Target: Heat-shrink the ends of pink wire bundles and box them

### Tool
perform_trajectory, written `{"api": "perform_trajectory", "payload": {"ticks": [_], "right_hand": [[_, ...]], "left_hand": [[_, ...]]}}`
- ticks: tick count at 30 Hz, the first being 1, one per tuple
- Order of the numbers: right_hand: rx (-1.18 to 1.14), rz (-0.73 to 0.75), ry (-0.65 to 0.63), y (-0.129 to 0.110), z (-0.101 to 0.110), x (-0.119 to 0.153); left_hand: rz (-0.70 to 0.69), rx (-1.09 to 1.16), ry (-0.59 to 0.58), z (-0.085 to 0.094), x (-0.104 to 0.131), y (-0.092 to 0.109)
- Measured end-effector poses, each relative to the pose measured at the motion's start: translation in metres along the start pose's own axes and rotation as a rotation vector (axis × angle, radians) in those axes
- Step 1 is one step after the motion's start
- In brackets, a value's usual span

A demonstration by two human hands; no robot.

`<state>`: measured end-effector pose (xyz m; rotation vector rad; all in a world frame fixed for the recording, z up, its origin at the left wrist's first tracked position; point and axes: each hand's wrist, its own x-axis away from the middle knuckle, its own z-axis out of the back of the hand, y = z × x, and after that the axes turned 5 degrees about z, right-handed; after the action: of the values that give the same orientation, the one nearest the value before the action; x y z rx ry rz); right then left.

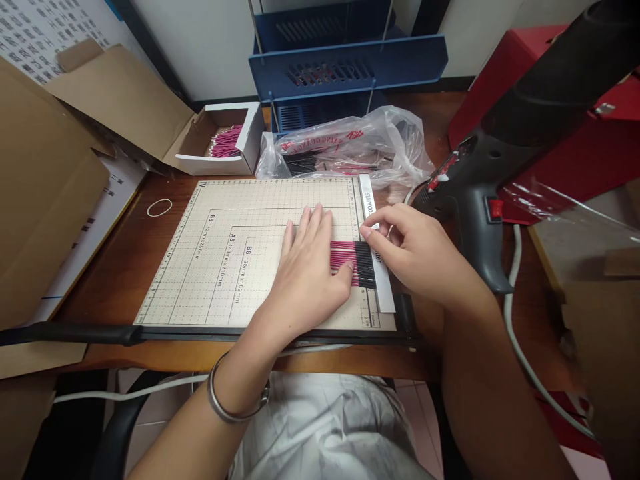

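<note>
My left hand lies flat, fingers stretched out, on a paper cutter's gridded board. Its thumb and palm edge rest over a row of pink wires, and part of the row is hidden under the hand. Black sleeves cover the wires' right ends, side by side against the white edge strip of the board. Above those ends, my right hand is closed with thumb and index tip near each other at the strip. Whatever may be between these fingertips is too small to make out.
A hot air gun stands at the right before a red box. Behind the board are a plastic bag of wires, a white box of pink wires and a blue rack. The cutter's handle extends along the front left.
</note>
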<state>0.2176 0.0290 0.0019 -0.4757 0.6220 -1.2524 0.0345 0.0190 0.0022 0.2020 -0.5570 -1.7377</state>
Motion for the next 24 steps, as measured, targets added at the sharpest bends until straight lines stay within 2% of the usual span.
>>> {"api": "perform_trajectory", "payload": {"ticks": [16,24], "right_hand": [[-0.006,-0.015,-0.008,-0.0024,0.0022,0.0007],[-0.001,-0.01,-0.015,-0.0017,0.0009,-0.0003]], "left_hand": [[-0.019,0.041,0.041,-0.0017,-0.0003,0.0024],[0.001,0.038,-0.017,0.0023,-0.0015,0.0035]]}}
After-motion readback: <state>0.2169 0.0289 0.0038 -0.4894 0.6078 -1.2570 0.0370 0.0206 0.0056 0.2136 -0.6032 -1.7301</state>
